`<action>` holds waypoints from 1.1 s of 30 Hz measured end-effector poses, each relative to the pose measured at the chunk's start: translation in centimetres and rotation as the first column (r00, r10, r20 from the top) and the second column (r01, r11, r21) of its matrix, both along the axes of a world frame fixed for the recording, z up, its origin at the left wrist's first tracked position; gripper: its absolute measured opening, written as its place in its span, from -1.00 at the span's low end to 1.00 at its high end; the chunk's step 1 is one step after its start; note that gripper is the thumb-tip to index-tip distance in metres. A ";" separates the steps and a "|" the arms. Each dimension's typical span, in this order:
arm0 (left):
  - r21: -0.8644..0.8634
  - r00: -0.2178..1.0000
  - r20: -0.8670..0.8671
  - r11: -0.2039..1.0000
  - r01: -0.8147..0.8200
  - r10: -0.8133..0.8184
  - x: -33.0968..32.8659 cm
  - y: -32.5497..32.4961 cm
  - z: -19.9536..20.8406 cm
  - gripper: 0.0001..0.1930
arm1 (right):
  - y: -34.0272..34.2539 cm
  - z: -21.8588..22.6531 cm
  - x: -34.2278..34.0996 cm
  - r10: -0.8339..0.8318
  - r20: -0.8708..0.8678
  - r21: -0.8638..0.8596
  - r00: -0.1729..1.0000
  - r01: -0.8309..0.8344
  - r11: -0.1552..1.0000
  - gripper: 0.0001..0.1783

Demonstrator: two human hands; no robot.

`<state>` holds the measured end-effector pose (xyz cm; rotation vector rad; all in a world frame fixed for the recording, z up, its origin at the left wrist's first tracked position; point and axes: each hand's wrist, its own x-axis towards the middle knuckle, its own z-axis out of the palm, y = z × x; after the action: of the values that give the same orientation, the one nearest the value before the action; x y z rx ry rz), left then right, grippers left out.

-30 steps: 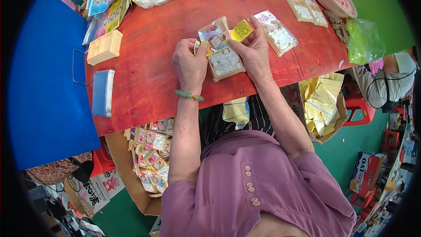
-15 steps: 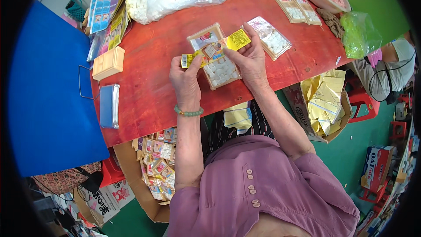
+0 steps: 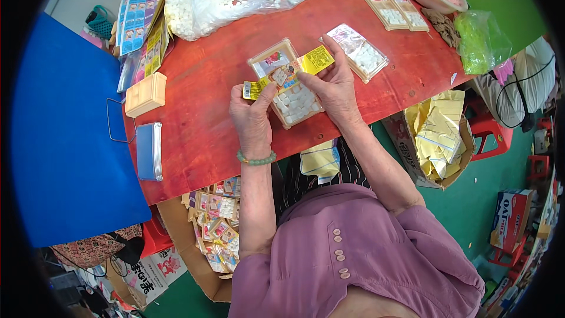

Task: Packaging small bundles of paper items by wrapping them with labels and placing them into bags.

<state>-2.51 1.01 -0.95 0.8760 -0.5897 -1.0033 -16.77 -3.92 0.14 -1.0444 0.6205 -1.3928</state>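
Purple shirt, plain cloth, soft folds. Short wide sleeves on shirt's both sides, same purple. Six round buttons, light pink, down shirt's middle, in three pairs. Black pants with thin light stripes, just past shirt's bottom edge. Bracelet of round green beads, bit of gold, on left wrist, beyond shirt's left sleeve.

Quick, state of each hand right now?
Left hand: closed, pinching the left end of the yellow printed paper strip.
Right hand: closed, gripping that strip toward its right end.
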 end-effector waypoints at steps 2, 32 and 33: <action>-0.003 1.000 -0.001 1.000 -0.005 0.005 0.0 0.0 0.1 -0.74 | 0.0 0.0 0.0 0.014 0.005 0.024 1.000 -0.015 1.000 -0.14; -0.061 0.995 0.070 0.996 -0.060 0.064 -0.4 0.1 0.3 -0.70 | 2.1 2.4 -0.5 -0.710 -0.504 -0.752 0.491 0.155 0.641 -0.61; -0.062 0.995 0.071 0.996 -0.062 0.066 -0.3 0.2 0.2 -0.70 | 2.1 2.0 -0.3 -0.664 -0.557 -0.724 0.499 0.102 0.683 -0.68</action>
<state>-2.84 1.26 -0.70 0.8765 -0.6462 -0.8947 -17.03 -1.85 2.14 -2.2630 1.1855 -1.5384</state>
